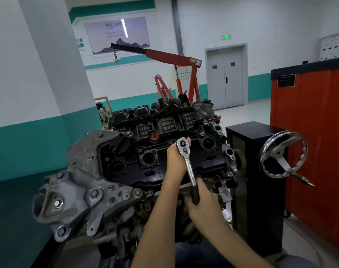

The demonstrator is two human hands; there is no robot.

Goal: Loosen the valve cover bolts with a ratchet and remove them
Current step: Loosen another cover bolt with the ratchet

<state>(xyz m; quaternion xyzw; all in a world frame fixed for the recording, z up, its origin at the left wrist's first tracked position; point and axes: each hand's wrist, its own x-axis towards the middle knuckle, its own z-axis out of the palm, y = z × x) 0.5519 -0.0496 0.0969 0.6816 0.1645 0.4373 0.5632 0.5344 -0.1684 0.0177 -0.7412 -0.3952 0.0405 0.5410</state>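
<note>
A chrome ratchet [188,163] with a black grip stands over the black valve cover [155,157] of an engine on a stand. Its head [182,147] sits over the cover's middle, near the far row of bolts. My left hand [176,158] is curled around the ratchet's head from below, with the thumb tip showing above it. My right hand [200,198] grips the black handle end, close to the cover's near edge. The socket and the bolt under the head are hidden. One small bolt [140,150] shows on the cover to the left of my hands.
A chrome handwheel [283,153] of the engine stand juts out at the right, beside a black column [255,190]. An orange tool cabinet [315,142] stands behind it. A red engine crane [176,62] is at the back. The grey timing cover [77,182] fills the left.
</note>
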